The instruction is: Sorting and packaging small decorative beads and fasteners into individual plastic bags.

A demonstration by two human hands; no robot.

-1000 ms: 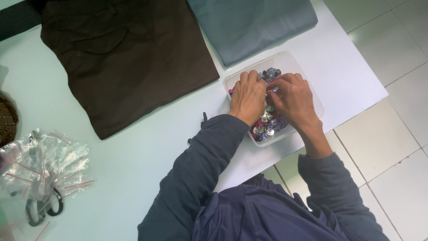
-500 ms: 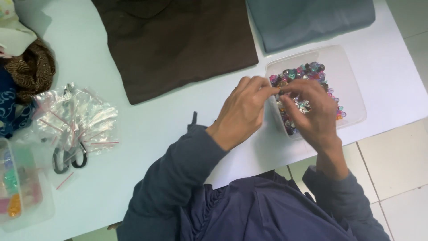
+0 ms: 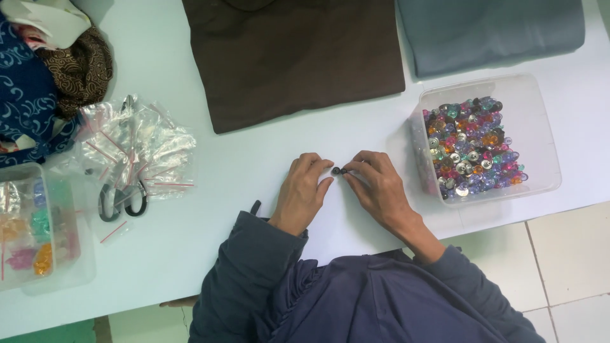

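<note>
fingers (image 3: 330, 170) pinch dark bead (image 3: 335, 171) | clear bead box (image 3: 540, 133) right | plastic bags (image 3: 143, 152) left

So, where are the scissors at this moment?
In the head view, the scissors lie on the table's left side, partly under the clear plastic bags, well left of the left hand.

White table (image 3: 241, 159): 2 folded cloths, bead tub (image 3: 540, 133), scissors (image 3: 121, 197), bags.

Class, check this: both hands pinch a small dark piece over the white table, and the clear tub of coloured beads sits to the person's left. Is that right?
Not quite. In the head view the clear tub of coloured beads sits to the person's right. The left hand and right hand do pinch a small dark piece over the white table.
</note>
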